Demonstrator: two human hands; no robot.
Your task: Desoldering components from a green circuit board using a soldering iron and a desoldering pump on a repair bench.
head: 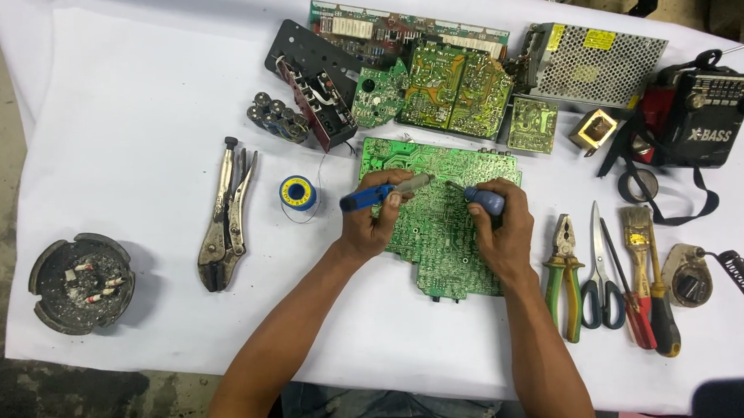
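While both hands work over the large green circuit board (438, 223) at the centre of the white-covered table (137, 93), the step in hand appears to be soldering or desoldering a joint.

Far left sits a round grey ashtray (81, 282), gritty with ash and butts. Next lie steel locking pliers (224, 218), smooth and dull, then a small spool of solder wire (297, 193) with a blue-and-yellow face.

The left hand (372, 221) is closed around a blue-handled soldering iron (384, 192), whose grey barrel points right over the board. The right hand (500, 225) is clenched on a blue-handled pointed tool (480, 199), its tip angled left; the two tips stand near each other above the board's solder side. By my judgement, the next move calls for a steady meeting of both tips on one small joint, without bridging neighbours.

Right of the board lie green-handled pliers (565, 272), scissors (601, 279), a worn paintbrush (638, 241) and a coiled iron stand (741, 274). Behind lie further boards and a perforated metal power-supply case (593, 61).
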